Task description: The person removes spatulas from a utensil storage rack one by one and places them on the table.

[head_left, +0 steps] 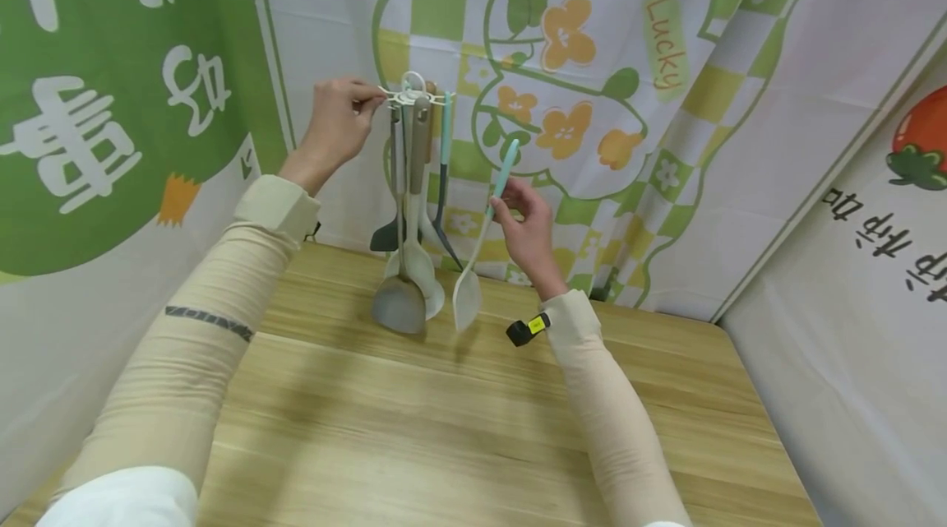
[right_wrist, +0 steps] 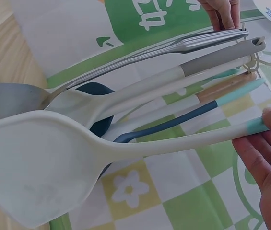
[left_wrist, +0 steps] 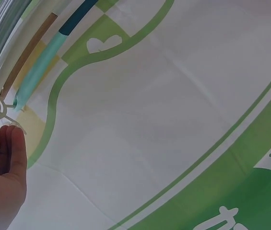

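Partly hiding the handle, the right hand grips a spatula; the left hand pinches the rack.

My left hand: raised, pinching. My right hand: lower, gripping. My arms: two, sleeved, outstretched.
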### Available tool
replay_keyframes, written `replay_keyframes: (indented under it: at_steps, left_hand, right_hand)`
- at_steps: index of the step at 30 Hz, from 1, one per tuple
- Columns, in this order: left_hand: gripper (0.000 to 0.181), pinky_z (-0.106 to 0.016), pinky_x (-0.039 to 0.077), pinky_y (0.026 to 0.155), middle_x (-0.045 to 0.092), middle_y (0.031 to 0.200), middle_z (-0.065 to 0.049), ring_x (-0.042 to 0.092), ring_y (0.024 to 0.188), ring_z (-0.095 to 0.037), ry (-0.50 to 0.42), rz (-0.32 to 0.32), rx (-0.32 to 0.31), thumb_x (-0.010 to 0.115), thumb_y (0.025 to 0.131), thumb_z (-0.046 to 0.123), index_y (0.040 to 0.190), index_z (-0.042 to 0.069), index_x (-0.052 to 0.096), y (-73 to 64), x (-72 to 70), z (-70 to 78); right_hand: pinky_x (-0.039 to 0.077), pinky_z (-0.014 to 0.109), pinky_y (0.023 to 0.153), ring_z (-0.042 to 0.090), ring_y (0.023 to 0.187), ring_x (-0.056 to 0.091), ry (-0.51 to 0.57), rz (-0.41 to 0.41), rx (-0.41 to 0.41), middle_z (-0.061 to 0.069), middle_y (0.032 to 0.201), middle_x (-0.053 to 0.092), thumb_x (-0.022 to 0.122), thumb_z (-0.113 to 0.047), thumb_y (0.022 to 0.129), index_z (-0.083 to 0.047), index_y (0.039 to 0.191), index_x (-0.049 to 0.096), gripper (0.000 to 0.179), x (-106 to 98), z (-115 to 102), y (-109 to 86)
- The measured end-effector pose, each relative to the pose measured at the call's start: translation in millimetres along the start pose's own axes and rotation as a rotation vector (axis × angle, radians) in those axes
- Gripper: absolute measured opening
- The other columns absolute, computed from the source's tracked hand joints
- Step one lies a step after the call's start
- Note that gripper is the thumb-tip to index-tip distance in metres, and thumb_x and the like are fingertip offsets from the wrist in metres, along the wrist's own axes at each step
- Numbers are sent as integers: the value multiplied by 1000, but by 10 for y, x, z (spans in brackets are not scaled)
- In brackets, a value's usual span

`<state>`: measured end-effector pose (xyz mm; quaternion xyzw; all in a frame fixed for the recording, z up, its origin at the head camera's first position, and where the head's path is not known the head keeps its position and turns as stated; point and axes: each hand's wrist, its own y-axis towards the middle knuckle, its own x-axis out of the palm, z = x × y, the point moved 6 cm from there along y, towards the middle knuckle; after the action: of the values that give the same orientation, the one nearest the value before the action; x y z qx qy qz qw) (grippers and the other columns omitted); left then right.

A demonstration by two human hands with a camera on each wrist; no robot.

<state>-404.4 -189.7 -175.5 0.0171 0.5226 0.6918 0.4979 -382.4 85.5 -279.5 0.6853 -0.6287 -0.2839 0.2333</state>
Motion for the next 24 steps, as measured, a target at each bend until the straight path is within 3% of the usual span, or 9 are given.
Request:
replay_keyframes:
  at_steps: [2, 8, 15, 22, 24]
  left_hand:
    - [22, -47, 60, 90, 72, 111, -26, 70, 99, -38, 3, -7, -3, 57, 102, 0, 116, -6, 73, -5, 4, 9]
    - [22, -47, 61, 88, 72, 109, -26, 70, 97, -37, 7, 3, 6, 57, 102, -1, 115, -7, 73, -8, 7, 16]
    - [22, -47, 61, 90, 72, 109, -27, 71, 98, -38, 0, 6, 11, 57, 102, 0, 115, -7, 73, -2, 11, 19]
    - [24, -46, 61, 88, 72, 109, -26, 70, 97, -36, 1, -24, 3, 57, 103, 4, 116, -8, 73, 8, 1, 3]
    - [24, -46, 60, 89, 72, 110, -26, 70, 98, -36, 1, -32, 2, 57, 103, 5, 116, -8, 73, 14, -7, 4]
  right_hand:
    - [62, 59, 79, 42, 86, 65, 13, 4, 9, 36, 103, 63, 62, 11, 94, 18, 118, 61, 25, -11, 24, -13]
    - [65, 29, 72, 8, 79, 64, 10, 8, 9, 38, 103, 62, 62, 12, 94, 18, 119, 61, 26, -42, 45, -34]
    - [64, 27, 72, 18, 81, 64, 3, 19, 20, 36, 102, 63, 64, 12, 93, 18, 119, 61, 26, -71, 83, -38]
    - [65, 28, 73, 17, 81, 66, -26, 1, 25, 33, 102, 64, 64, 9, 94, 16, 119, 62, 26, -81, 100, -80]
    - [65, 29, 74, 25, 83, 67, -35, 1, 28, 33, 103, 65, 64, 9, 94, 15, 119, 62, 26, -89, 106, -90]
